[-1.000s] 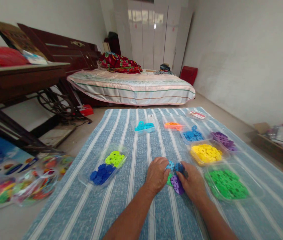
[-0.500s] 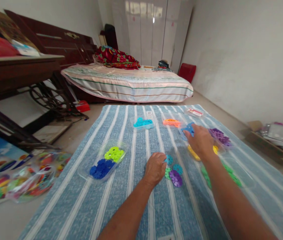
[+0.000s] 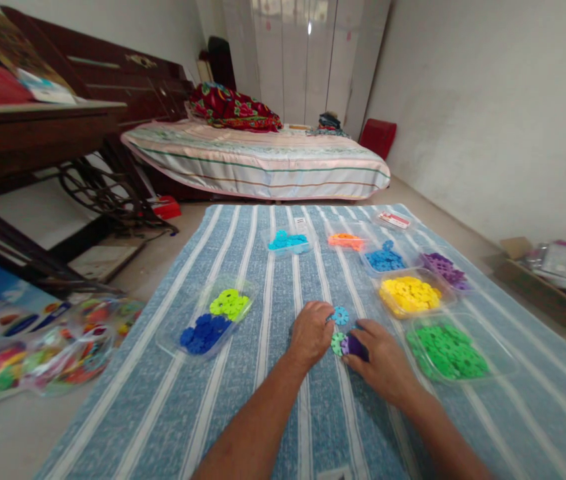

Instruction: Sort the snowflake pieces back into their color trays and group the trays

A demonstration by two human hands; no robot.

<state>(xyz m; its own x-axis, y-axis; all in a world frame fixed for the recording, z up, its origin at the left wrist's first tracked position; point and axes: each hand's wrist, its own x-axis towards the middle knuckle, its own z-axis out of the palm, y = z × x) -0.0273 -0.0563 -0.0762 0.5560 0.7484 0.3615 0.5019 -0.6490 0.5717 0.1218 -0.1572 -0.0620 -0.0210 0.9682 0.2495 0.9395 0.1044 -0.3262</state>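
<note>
My left hand (image 3: 313, 333) is closed, its fingertips at the left edge of a light blue snowflake disc (image 3: 341, 315) low over the striped cloth. My right hand (image 3: 383, 360) has its thumb and fingers around a purple snowflake disc (image 3: 357, 347), covering much of it. Between the hands, a light green disc (image 3: 337, 344) touches the purple one. Whether the discs are slotted together is hard to see. To the right stand clear boxes with yellow discs (image 3: 410, 295), green discs (image 3: 450, 350) and blue discs (image 3: 383, 257).
A clear box holds lime discs (image 3: 230, 304) and dark blue discs (image 3: 205, 333) on the left. Farther back are turquoise discs (image 3: 287, 240), orange discs (image 3: 346, 241) and purple discs (image 3: 445, 269) in boxes. Bags of colourful pieces (image 3: 57, 363) lie on the floor at left.
My right hand has come back from the box of blue discs to the discs at my left hand, and now grips the purple one. My left hand has barely moved.
</note>
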